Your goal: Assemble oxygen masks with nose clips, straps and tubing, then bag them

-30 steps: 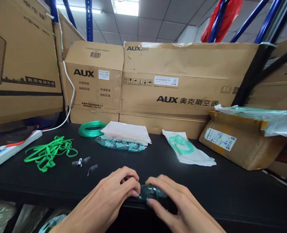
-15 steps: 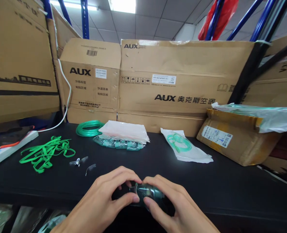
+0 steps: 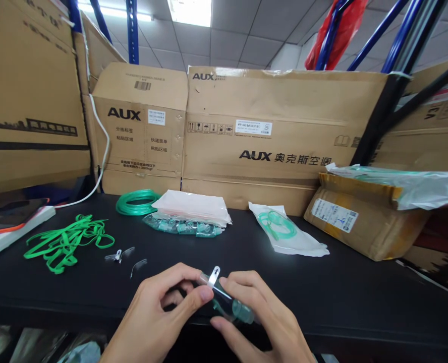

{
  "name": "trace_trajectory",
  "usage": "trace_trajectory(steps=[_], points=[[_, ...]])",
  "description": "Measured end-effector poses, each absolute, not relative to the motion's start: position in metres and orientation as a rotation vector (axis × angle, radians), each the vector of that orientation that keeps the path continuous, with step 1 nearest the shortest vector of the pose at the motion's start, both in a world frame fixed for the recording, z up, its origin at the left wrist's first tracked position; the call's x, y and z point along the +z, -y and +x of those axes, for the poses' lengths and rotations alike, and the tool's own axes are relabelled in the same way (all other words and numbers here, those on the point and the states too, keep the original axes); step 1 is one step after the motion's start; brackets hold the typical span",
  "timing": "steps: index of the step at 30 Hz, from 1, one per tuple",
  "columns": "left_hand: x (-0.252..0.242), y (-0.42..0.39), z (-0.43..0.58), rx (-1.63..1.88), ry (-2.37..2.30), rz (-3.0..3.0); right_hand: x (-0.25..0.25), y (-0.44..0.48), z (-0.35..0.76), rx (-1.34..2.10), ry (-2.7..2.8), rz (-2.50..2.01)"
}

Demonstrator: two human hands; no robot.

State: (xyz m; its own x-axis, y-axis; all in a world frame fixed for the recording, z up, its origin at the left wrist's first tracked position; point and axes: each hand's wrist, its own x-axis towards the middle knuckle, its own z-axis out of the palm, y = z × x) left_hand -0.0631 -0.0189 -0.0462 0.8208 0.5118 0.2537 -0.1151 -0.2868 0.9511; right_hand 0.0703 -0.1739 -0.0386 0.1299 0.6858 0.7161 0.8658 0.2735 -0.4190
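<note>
At the front of the black table, both hands are on a transparent green oxygen mask [image 3: 227, 304]. A small silver metal nose clip [image 3: 214, 277] stands up at the mask's left end. My left hand [image 3: 171, 302] pinches that end beside the clip between thumb and fingers. From the right, my right hand [image 3: 260, 307] curls round the body, its fingers on top and its thumb below. A ribbed green connector [image 3: 242, 311] shows near the right palm. To the left lie another metal clip with clear plastic [image 3: 118, 255] and a thin clear strip [image 3: 137, 268].
Green elastic straps [image 3: 70, 242] lie tangled on the left. Behind are coiled green tubing [image 3: 136, 201] and several stacked masks [image 3: 182, 227] under white packets [image 3: 193, 205]. A bag with tubing [image 3: 284, 229] lies near an opened carton [image 3: 345, 217]. Large AUX boxes [image 3: 284, 108] wall the back.
The mask has been turned in the hands, so the metal clip now sticks up at its left and the connector faces lower right. The right thumb has moved down and away from the left thumb.
</note>
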Motion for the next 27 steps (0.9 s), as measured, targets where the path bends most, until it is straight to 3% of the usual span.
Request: trace_trajectory(steps=[3,8,13,27], points=[[-0.043,0.02,-0.067,0.563,-0.157,1.692,-0.039,0.175,0.069,-0.139,1.558,-1.408],[-0.041,0.021,-0.071,0.708,0.009,1.757,-0.025,0.178,0.064,0.461,1.14,-1.416],[-0.041,0.021,-0.071,0.749,0.043,1.796,-0.019,0.179,0.06,0.773,0.972,-1.332],[-0.042,0.02,-0.068,0.864,0.105,1.796,-0.02,0.176,0.05,0.822,0.82,-1.171]])
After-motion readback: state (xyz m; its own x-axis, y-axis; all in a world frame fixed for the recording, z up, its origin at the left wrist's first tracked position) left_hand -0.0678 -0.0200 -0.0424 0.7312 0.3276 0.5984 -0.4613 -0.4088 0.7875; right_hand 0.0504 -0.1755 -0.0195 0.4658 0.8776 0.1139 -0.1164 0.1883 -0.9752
